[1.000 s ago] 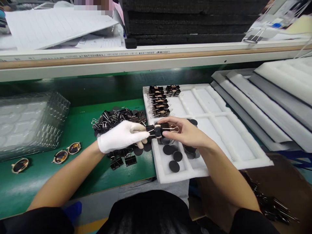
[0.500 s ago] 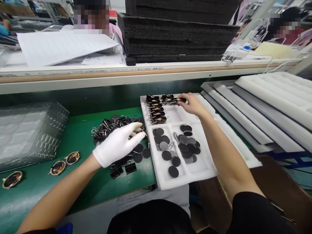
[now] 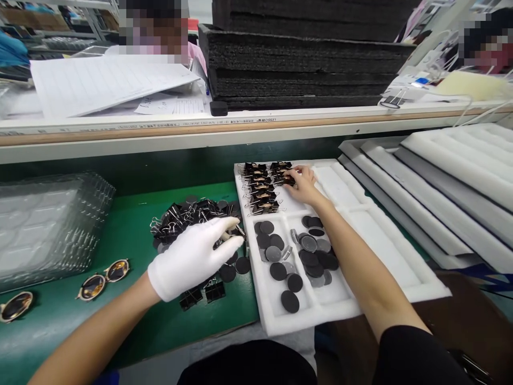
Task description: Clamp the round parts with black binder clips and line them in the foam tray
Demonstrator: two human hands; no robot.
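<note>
My right hand is bare and reaches into the far compartment of a white foam tray. Its thumb and fingers close around a binder-clipped piece, partly hidden by the fingers, beside another clipped piece in the same column. To its left runs a column of black binder clips gripping small tan-and-dark parts. My left hand, in a white glove, hovers over a heap of binder clips and dark discs on the green table. Its thumb stands apart from the bent fingers, with nothing visibly held.
Loose dark round discs lie in the tray's nearer compartments. Round tortoiseshell sunglasses and clear plastic trays are at left. Foam trays are stacked at right. A shelf with papers and black foam borders the back; people sit beyond.
My right hand has moved slightly left and toward me, bringing the clipped piece closer alongside the one in its column. My left hand stays over the heap. The view has shifted slightly.
</note>
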